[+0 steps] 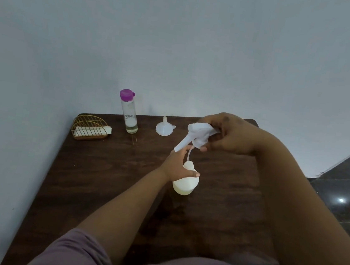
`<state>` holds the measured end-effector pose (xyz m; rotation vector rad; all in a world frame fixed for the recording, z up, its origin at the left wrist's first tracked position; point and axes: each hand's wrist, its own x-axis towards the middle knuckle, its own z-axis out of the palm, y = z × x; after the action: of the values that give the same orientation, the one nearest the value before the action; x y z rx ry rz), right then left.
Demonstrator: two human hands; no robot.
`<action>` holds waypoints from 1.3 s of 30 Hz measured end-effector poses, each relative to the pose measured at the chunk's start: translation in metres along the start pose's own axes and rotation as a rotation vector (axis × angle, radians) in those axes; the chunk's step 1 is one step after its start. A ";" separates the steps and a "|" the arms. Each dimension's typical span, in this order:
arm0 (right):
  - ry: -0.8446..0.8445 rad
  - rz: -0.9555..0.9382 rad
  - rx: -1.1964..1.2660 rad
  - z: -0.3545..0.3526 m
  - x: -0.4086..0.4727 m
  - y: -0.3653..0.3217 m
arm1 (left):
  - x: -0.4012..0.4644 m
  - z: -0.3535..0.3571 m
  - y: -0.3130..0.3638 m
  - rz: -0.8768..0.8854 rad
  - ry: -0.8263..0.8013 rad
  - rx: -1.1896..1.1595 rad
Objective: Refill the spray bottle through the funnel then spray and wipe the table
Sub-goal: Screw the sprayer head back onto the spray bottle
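Bottle [185, 182] sits mid-table, left hand [178, 165] wrapped round its neck, while the right hand [228, 136] grips the sprayer [198, 134] just above, its tube [189, 153] dipping toward the open mouth. Early days by the look of it: funnel [165, 128] lies unused at the back, refill bottle [129, 112] capped beside it, spraying and wiping all to come. Room is decent: bare table [99, 178] left and near, wall close behind, napkin rack [90, 128] in the far-left corner, right edge near the forearm.
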<state>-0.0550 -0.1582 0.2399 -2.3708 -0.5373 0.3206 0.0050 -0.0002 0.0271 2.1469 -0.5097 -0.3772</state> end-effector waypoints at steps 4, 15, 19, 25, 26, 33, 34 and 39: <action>0.046 -0.019 -0.120 -0.016 -0.003 -0.014 | 0.004 -0.001 0.023 -0.024 -0.048 -0.231; 0.494 -0.034 -0.184 -0.004 -0.017 0.029 | -0.010 -0.001 0.010 -0.106 0.336 -0.558; 0.687 -0.067 0.130 0.016 -0.015 0.042 | -0.015 0.006 0.001 -0.093 0.300 -0.529; 0.438 -0.067 0.239 0.035 -0.008 0.055 | -0.021 0.007 -0.017 -0.109 0.113 -0.329; 0.371 -0.062 0.207 0.040 -0.006 0.057 | -0.021 0.008 -0.020 -0.086 0.096 -0.280; 0.219 0.046 0.060 0.087 0.022 0.080 | -0.017 0.015 -0.023 -0.041 0.107 -0.112; 0.212 0.062 0.047 0.093 0.025 0.084 | -0.016 0.015 -0.023 -0.059 0.101 -0.114; 0.209 0.133 0.016 0.114 0.032 0.104 | -0.019 0.019 -0.023 -0.105 0.079 -0.253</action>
<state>-0.0377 -0.1508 0.0833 -2.3939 -0.2789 0.1323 -0.0144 0.0081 -0.0007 1.9390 -0.2878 -0.3915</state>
